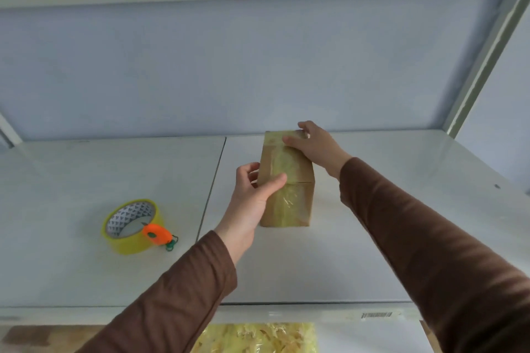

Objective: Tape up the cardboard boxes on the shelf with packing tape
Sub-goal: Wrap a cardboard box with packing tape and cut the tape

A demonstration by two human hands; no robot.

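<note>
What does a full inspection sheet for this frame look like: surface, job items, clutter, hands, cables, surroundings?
Surface: white shelf, seam between two panels.
Job's things: cardboard box upright, tape strip running over its top and front; yellow tape roll lying to its left, apart, with orange cutter against it.
Clutter: nothing seen.
Hands: left hand grips the box's near left edge; right hand holds its far top.
Cables: nothing seen.
Surroundings: pale back wall, metal upright, yellowish bag below.

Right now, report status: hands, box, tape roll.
Left hand grips cardboard box at near left edge; right hand holds far top. Tape already over box top. Tape roll idle on shelf, left of box. Nothing obstructing.
</note>
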